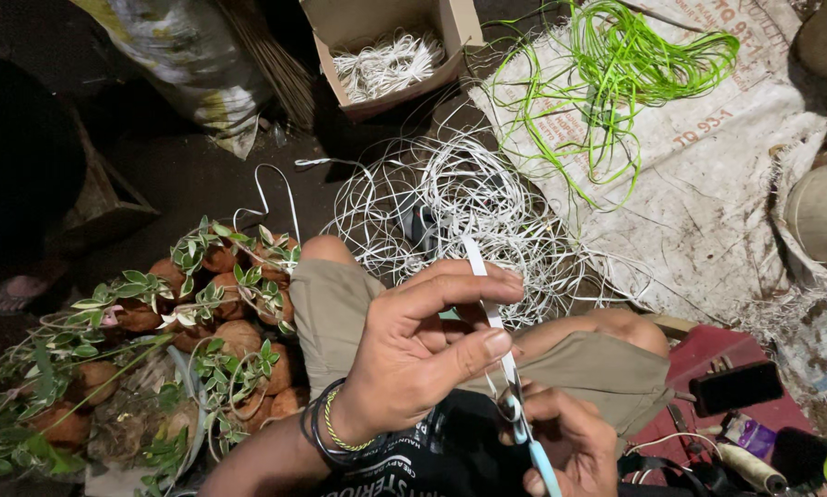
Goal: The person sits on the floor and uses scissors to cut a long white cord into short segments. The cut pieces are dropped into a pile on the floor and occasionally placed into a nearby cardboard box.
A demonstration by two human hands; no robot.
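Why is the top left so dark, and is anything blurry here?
Head view: light falls on the middle, so the left hand, white strip and green strands show bright and sharp; the upper-left corner sinks into shadow; the right hand and scissors at the bottom edge look slightly soft.

A floor-level plant-craft workplace is shown: white strips [469,207] beyond the fingers [469,285], potted cuttings [220,313] left, sacking [708,175] spread.
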